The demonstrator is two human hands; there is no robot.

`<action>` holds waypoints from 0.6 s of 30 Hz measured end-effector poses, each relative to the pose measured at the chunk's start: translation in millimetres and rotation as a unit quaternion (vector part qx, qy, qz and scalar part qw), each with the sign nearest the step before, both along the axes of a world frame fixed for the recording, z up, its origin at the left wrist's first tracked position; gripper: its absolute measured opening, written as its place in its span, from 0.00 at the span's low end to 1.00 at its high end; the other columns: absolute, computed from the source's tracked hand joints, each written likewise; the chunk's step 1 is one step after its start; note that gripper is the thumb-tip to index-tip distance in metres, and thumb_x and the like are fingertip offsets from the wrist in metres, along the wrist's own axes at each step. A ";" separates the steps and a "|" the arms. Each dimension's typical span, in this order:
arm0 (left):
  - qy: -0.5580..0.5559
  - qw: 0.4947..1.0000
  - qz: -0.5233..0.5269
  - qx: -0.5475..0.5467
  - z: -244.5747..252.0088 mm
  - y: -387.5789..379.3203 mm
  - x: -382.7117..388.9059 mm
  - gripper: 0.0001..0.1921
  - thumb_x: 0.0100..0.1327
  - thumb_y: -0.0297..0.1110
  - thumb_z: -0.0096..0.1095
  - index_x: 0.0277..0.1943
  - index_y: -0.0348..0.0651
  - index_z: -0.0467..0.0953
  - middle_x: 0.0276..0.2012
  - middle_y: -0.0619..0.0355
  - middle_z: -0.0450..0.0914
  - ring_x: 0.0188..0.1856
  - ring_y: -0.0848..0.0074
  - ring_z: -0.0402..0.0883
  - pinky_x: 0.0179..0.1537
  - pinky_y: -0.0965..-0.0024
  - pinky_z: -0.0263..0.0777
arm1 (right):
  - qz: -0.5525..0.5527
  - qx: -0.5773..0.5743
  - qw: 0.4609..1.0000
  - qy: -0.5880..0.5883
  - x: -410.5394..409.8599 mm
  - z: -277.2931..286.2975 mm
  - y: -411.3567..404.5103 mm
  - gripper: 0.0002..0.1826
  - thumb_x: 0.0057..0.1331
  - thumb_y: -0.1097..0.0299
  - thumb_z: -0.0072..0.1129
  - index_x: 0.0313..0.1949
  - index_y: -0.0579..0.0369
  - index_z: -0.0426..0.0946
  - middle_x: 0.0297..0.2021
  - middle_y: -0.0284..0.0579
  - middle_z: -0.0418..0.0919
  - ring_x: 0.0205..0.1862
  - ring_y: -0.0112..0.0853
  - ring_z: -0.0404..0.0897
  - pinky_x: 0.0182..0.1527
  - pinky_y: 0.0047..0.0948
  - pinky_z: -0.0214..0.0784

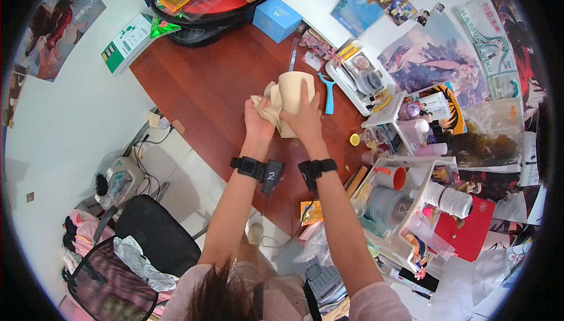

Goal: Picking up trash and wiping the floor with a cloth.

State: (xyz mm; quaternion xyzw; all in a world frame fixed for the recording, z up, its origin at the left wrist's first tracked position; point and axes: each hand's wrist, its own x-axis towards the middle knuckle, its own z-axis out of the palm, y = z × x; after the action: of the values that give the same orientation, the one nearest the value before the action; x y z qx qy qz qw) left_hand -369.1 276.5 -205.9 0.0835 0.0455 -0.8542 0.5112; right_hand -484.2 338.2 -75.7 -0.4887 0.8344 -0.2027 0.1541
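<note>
A roll of beige paper towel (291,122) lies over the reddish-brown wooden desk (211,87) in front of me. Its loose, crumpled sheet (269,107) hangs off the left side, and my left hand (259,116) grips that sheet between fingers and thumb. My right hand (306,116) rests spread over the roll, holding it from the right. Both wrists wear black straps with small devices. Just right of the roll, a light blue Y-shaped peeler (328,93) lies on the desk.
A blue box (276,19) and a black electric pan (194,34) stand at the far edge. Along the right are a white tray (346,87), a small yellow cap (354,139), jars and a white rack (410,215). A black chair (154,233) stands lower left.
</note>
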 end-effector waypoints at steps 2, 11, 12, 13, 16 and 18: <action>-0.160 0.969 0.002 0.189 28.5 19.2 -39.2 0.12 0.67 0.37 0.38 0.27 0.47 0.61 0.21 0.63 0.60 0.28 0.73 0.66 0.48 0.63 0.70 | -0.021 0.055 0.998 0.034 -19.1 4.9 13.5 0.57 0.48 0.56 0.70 0.72 0.27 0.41 0.68 0.65 0.48 0.56 0.64 0.66 0.55 0.58 0.64; -0.146 0.958 -0.047 0.243 32.5 83.6 14.4 0.11 0.69 0.38 0.42 0.36 0.42 0.70 0.38 0.56 0.78 0.44 0.63 0.78 0.55 0.54 0.70 | -0.021 0.020 0.999 0.030 -19.9 -3.2 11.1 0.56 0.48 0.57 0.71 0.71 0.19 0.43 0.69 0.60 0.49 0.57 0.61 0.67 0.51 0.61 0.66; -0.144 0.967 -0.086 0.192 61.8 99.9 6.3 0.11 0.70 0.39 0.42 0.39 0.41 0.70 0.41 0.54 0.78 0.48 0.61 0.78 0.56 0.52 0.70 | -0.007 0.038 0.992 0.121 -41.0 -4.8 20.1 0.56 0.48 0.58 0.72 0.71 0.19 0.43 0.69 0.59 0.49 0.58 0.60 0.65 0.53 0.60 0.64; -0.150 0.973 -0.113 0.137 78.8 114.2 10.2 0.12 0.71 0.40 0.43 0.42 0.40 0.71 0.45 0.53 0.79 0.51 0.58 0.77 0.57 0.50 0.69 | 0.015 0.052 0.978 0.200 -50.1 -6.6 25.9 0.56 0.48 0.59 0.72 0.71 0.18 0.43 0.69 0.59 0.49 0.59 0.59 0.64 0.54 0.59 0.63; -0.083 0.989 -0.096 0.078 81.3 123.3 67.1 0.14 0.73 0.42 0.40 0.42 0.42 0.72 0.47 0.53 0.79 0.53 0.60 0.77 0.58 0.50 0.69 | 0.026 0.063 0.974 0.217 -47.4 5.9 25.8 0.55 0.49 0.60 0.72 0.71 0.19 0.44 0.69 0.57 0.48 0.63 0.57 0.60 0.56 0.59 0.59; -0.068 0.991 -0.094 0.073 70.0 118.9 95.4 0.14 0.72 0.38 0.38 0.41 0.40 0.71 0.46 0.53 0.79 0.54 0.60 0.76 0.60 0.53 0.67 | 0.029 0.022 0.967 0.252 -41.2 4.2 28.5 0.50 0.52 0.62 0.70 0.71 0.26 0.50 0.70 0.55 0.47 0.68 0.52 0.54 0.61 0.58 0.55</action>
State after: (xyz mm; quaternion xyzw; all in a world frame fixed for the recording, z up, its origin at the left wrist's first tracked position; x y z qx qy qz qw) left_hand -273.6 395.4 -135.8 0.1825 0.0649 -0.8853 0.4227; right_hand -525.4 366.7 -71.5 -0.5445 0.8361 -0.0500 -0.0449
